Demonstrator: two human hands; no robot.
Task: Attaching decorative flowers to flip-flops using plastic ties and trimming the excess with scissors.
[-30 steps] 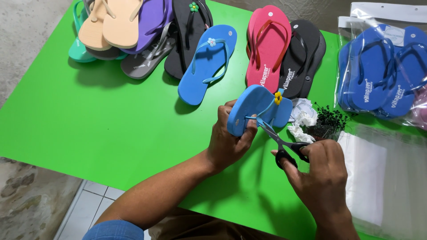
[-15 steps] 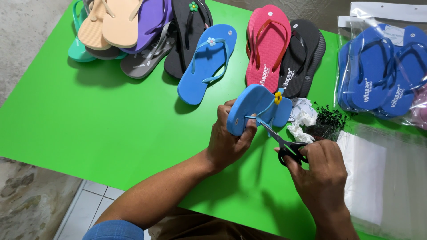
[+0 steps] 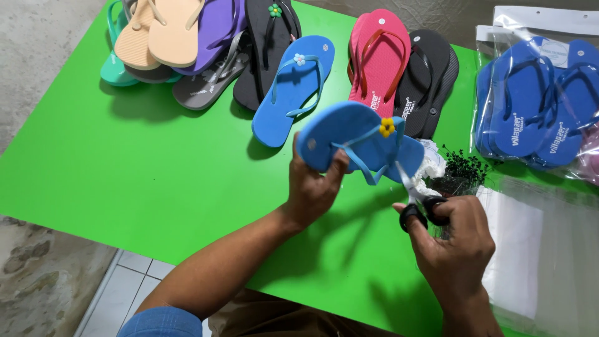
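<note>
- Bright green table [image 3: 125,162] fills the view, with grey floor at its left edge.
- Left hand [image 3: 315,187] clasps the heel end of a blue flip-flop [image 3: 349,134], raised above the table, a yellow flower [image 3: 387,127] on its strap.
- Right hand [image 3: 455,240] has fingers through black-handled scissors [image 3: 419,203], blades nearly closed at the strap.
- Trimming at the flower looks to be in hand; the next snip wants a steady sandal and care for the strap.
- Beyond: another blue sandal [image 3: 293,87], pink pair [image 3: 380,53], bagged blue pairs [image 3: 536,100].
</note>
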